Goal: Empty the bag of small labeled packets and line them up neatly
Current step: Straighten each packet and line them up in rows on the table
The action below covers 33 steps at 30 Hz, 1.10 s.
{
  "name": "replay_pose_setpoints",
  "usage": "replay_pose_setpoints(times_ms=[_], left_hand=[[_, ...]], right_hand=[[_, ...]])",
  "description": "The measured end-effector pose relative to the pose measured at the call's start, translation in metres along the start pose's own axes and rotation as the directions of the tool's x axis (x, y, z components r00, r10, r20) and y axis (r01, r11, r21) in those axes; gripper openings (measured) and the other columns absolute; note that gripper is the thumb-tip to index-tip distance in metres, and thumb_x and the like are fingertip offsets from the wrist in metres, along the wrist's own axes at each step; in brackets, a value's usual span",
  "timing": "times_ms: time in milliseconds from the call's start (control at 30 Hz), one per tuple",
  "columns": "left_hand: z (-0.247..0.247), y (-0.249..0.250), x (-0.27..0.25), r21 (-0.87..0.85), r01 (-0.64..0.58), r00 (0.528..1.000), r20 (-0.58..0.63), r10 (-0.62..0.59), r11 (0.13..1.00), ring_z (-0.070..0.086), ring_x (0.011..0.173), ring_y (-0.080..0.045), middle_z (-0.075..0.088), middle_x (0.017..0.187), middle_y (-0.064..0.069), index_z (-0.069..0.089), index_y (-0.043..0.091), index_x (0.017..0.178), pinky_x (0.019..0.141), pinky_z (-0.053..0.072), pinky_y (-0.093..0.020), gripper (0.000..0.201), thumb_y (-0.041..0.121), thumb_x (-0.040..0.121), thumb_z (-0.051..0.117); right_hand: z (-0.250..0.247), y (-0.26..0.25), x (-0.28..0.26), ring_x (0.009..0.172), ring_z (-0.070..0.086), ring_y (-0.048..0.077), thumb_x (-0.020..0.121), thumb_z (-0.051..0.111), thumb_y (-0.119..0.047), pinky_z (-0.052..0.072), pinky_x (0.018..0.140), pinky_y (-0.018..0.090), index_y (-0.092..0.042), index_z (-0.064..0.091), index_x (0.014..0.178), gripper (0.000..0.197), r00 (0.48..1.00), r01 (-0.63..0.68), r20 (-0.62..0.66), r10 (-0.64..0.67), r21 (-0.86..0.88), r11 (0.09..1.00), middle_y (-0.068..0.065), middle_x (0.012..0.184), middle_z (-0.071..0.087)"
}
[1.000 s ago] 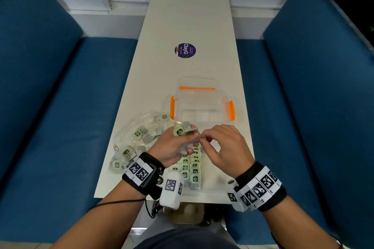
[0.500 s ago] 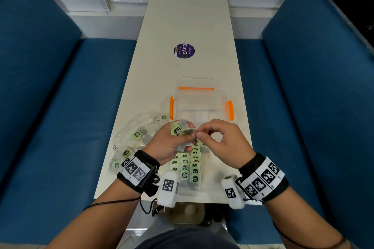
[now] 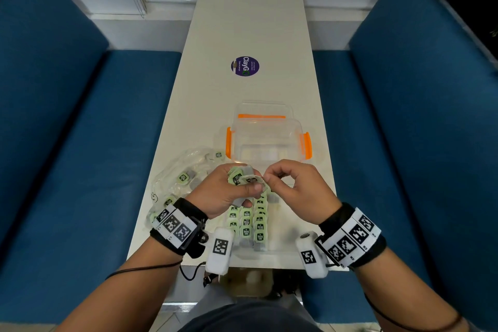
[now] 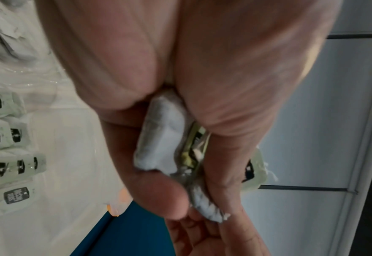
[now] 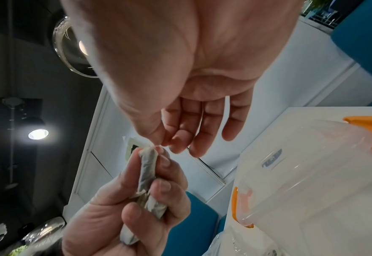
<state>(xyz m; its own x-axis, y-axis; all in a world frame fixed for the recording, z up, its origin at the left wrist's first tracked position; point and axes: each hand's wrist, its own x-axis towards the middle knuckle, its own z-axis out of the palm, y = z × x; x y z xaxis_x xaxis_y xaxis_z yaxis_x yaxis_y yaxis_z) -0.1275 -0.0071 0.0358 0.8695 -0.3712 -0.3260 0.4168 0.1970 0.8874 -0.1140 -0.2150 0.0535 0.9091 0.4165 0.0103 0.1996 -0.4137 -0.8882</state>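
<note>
Blue benches flanked the white tabletop [image 3: 250, 35]; left hand [image 3: 223, 194] clutched a bunch of tea bags [image 3: 238, 178], right hand [image 3: 293, 191] pinching one tag free for the near rows [image 3: 250, 224].

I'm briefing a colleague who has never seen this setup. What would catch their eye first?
Probably the two hands meeting over the near part of the white table: the left hand grips a small bunch of green-labelled packets, and the right hand pinches at the top one. Just below them lie neat rows of packets. To their left lies a crumpled clear bag with packets in it, and beyond them stands a clear box with orange latches.
</note>
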Motion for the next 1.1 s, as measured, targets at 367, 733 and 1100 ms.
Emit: replay_pose_setpoints(times_ms=[367,733,1100], left_hand=[[0.0,-0.001,-0.001,0.034,-0.029,0.999,-0.031,0.03,0.999,0.057,0.078,-0.028,0.068,0.08,-0.006,0.075,0.03,0.093,0.058,0.046,-0.026,0.02,0.023,0.077,0.084],[0.005,-0.005,-0.001,-0.048,-0.059,0.998,-0.019,0.058,0.997,0.06,0.074,-0.02,0.068,0.085,-0.007,0.077,0.023,0.091,0.06,0.049,-0.026,0.02,0.021,0.071,0.084],[0.006,-0.003,-0.003,-0.118,-0.059,0.998,-0.02,0.057,0.991,0.062,0.072,-0.016,0.068,0.083,-0.005,0.075,0.02,0.084,0.059,0.048,-0.024,0.018,0.002,0.082,0.07]], right_hand=[[-0.002,-0.003,-0.007,0.079,0.065,0.004,0.098,0.067,-0.02,0.051,0.08,0.019,-0.023,0.073,0.086,0.013,0.986,-0.144,0.103,0.134,0.099,0.985,-0.013,0.077,0.07],[-0.003,-0.004,-0.012,0.074,0.064,0.009,0.096,0.064,-0.007,0.051,0.075,0.02,-0.017,0.072,0.079,0.021,0.975,-0.202,0.127,0.181,0.186,0.962,-0.005,0.073,0.07],[0.004,-0.002,-0.018,0.075,0.061,0.004,0.091,0.066,-0.012,0.05,0.078,0.021,-0.019,0.069,0.076,0.017,0.99,-0.133,0.044,0.131,0.048,0.99,-0.009,0.075,0.067]])
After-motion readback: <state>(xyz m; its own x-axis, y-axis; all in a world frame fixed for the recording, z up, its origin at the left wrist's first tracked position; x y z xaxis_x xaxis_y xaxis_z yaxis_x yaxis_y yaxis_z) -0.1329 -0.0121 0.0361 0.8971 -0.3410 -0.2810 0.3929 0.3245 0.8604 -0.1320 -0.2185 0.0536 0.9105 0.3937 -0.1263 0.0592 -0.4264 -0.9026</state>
